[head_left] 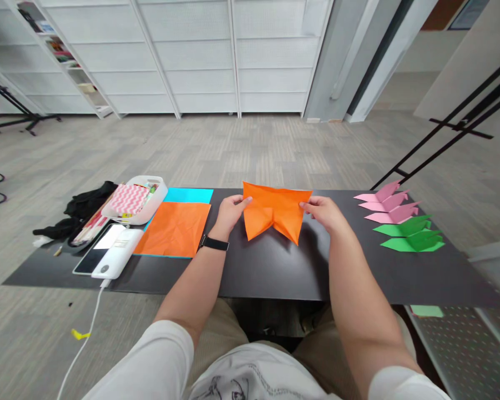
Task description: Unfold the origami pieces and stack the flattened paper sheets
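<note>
A partly folded sheet of orange origami paper (276, 208) is held up above the dark table, creased, with two pointed lower corners and a notch between them. My left hand (232, 213) pinches its upper left corner between thumb and fingers. At the opposite upper corner, my right hand (321, 211) grips the paper the same way. To the left lies a flat, creased orange sheet (175, 229) on top of blue paper (190, 195). Folded pink paper figures (389, 203) and green ones (412, 235) stand in a row at the right.
On the table's (270, 275) left end sit a white basket (155, 203) with a pink zigzag packet, a phone (94, 253), a white power bank (117, 253) with a cable, and black cloth (89, 201). A black metal stand (445, 119) rises beyond the right end.
</note>
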Demonstrator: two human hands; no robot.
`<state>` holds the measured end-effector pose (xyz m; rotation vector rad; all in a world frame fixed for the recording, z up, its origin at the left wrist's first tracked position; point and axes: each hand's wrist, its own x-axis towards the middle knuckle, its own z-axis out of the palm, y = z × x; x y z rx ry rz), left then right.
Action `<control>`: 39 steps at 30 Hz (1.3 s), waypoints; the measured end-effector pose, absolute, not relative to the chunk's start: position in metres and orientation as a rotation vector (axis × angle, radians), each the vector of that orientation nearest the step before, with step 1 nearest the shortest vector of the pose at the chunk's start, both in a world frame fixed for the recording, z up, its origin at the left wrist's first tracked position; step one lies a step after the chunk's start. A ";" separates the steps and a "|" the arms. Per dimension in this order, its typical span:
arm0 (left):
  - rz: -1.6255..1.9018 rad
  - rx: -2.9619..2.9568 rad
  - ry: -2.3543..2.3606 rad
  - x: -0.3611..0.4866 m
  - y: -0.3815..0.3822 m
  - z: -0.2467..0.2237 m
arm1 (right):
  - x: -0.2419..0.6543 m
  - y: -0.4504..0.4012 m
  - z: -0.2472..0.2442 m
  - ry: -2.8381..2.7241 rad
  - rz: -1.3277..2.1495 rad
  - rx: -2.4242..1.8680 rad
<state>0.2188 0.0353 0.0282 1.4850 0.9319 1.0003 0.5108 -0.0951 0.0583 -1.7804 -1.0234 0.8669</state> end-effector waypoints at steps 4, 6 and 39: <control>0.873 1.526 1.031 0.218 0.036 0.055 | 0.515 -0.095 0.082 -1.062 0.772 -1.848; 0.893 1.467 0.973 0.219 0.033 0.071 | 0.512 -0.097 0.097 -1.038 0.775 -1.683; 0.355 2.765 0.522 0.199 -0.046 0.002 | 0.497 -0.210 0.005 -2.105 0.341 -1.588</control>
